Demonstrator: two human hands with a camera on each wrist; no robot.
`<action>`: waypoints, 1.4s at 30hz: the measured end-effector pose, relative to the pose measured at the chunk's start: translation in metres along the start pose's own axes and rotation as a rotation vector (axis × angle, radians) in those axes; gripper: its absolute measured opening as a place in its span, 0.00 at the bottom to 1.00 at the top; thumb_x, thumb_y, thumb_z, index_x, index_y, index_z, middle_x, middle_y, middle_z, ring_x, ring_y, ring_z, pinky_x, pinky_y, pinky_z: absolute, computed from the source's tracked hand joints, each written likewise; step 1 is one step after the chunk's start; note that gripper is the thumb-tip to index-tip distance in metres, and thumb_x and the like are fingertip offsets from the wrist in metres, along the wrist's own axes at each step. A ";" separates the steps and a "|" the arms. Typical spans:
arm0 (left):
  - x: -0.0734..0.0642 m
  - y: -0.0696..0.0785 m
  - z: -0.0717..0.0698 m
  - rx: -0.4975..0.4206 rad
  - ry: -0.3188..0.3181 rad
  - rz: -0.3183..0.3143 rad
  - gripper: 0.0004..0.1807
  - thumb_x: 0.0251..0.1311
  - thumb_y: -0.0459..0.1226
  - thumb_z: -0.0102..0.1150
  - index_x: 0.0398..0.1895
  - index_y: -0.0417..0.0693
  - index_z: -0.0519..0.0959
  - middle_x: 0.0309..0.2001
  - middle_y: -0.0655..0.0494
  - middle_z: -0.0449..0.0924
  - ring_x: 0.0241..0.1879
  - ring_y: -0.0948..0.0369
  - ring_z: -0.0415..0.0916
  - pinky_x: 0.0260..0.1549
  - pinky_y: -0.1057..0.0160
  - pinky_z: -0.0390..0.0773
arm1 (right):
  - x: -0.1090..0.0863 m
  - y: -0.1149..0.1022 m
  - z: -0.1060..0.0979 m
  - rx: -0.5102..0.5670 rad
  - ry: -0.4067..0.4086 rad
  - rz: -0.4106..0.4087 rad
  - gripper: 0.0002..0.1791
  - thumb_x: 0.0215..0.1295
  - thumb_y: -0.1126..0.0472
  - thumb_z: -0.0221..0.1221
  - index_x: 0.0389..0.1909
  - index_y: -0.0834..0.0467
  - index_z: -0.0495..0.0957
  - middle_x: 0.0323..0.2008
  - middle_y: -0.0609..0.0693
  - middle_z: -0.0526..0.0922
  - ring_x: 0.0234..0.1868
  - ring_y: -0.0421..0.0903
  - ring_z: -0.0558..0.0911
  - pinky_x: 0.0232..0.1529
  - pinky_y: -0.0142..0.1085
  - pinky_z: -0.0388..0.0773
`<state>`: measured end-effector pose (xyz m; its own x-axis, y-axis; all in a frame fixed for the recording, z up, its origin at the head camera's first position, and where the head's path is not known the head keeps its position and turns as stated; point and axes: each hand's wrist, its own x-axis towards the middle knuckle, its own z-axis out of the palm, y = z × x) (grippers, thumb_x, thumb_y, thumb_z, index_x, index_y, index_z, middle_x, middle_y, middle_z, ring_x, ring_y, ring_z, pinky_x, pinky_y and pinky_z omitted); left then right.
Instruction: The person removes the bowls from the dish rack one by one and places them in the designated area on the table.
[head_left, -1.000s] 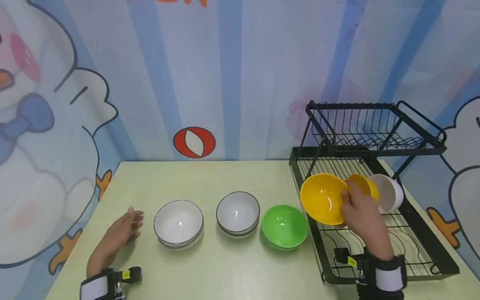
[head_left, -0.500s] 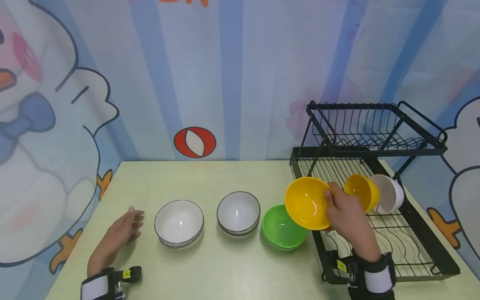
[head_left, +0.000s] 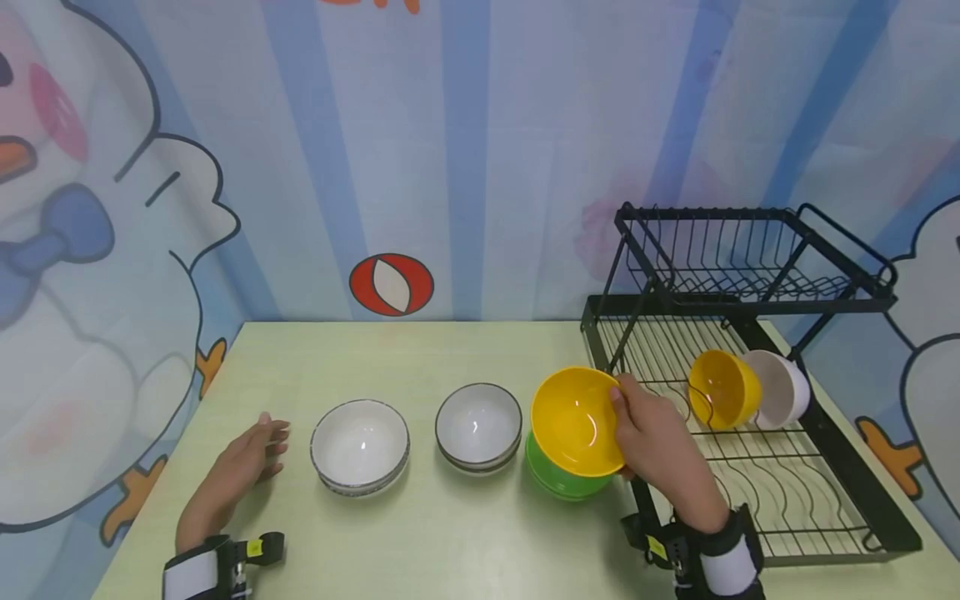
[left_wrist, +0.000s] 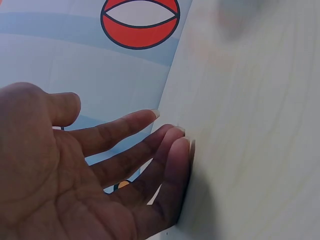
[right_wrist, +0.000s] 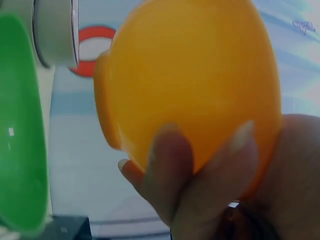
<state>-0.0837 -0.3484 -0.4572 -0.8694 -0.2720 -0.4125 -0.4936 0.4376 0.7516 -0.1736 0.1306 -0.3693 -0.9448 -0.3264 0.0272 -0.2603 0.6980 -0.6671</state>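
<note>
Yellow bowl held over the green one

Yellow bowl (head_left: 576,421) sat gripped in the right hand (head_left: 660,446), tilted just above the green bowl (head_left: 558,477); left hand (head_left: 236,471) lay open, fingers straight, on the table (head_left: 450,533); farther right stood the dish rack (head_left: 750,350).

Bare hands, white-and-black wrist straps, yellow tags

**Glossy bowls, matt worktop, wire rack**

The yellow bowl (head_left: 576,421) looks like smooth, glossy plastic, as does the green bowl (head_left: 557,477) beneath it. The two white bowls (head_left: 361,444) have a shiny glazed finish with dark rims. The worktop (head_left: 420,533) is matt pale wood-look laminate. The dish rack (head_left: 750,275) is black coated metal wire.
</note>
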 end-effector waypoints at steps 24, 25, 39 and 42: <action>-0.001 0.006 0.003 0.107 -0.050 -0.005 0.50 0.70 0.68 0.23 0.77 0.36 0.50 0.75 0.31 0.53 0.73 0.34 0.56 0.69 0.37 0.66 | -0.012 -0.046 0.056 -0.109 -0.042 -0.233 0.07 0.77 0.62 0.48 0.35 0.55 0.70 0.18 0.43 0.62 0.20 0.38 0.65 0.20 0.25 0.61; -0.001 0.006 0.003 0.106 -0.050 -0.005 0.50 0.70 0.68 0.23 0.77 0.36 0.50 0.75 0.31 0.53 0.73 0.34 0.56 0.69 0.38 0.67 | -0.013 -0.048 0.057 -0.105 -0.046 -0.235 0.08 0.77 0.62 0.48 0.35 0.55 0.70 0.18 0.42 0.62 0.19 0.38 0.64 0.20 0.25 0.61; -0.004 0.008 0.002 0.154 -0.035 -0.012 0.47 0.71 0.68 0.25 0.76 0.39 0.53 0.72 0.32 0.60 0.66 0.38 0.67 0.62 0.38 0.73 | -0.024 -0.067 0.091 0.015 -0.278 -0.257 0.11 0.81 0.56 0.42 0.38 0.54 0.70 0.18 0.41 0.64 0.19 0.35 0.67 0.18 0.25 0.66; -0.005 0.008 0.002 0.154 -0.040 -0.019 0.48 0.71 0.68 0.25 0.76 0.39 0.52 0.72 0.31 0.61 0.66 0.38 0.67 0.62 0.38 0.74 | -0.027 -0.070 0.099 0.038 -0.325 -0.256 0.12 0.81 0.53 0.41 0.38 0.53 0.69 0.18 0.41 0.65 0.16 0.35 0.69 0.16 0.26 0.69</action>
<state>-0.0831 -0.3417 -0.4500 -0.8584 -0.2489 -0.4485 -0.5054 0.5594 0.6570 -0.1098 0.0277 -0.3974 -0.7371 -0.6748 -0.0372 -0.4653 0.5466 -0.6962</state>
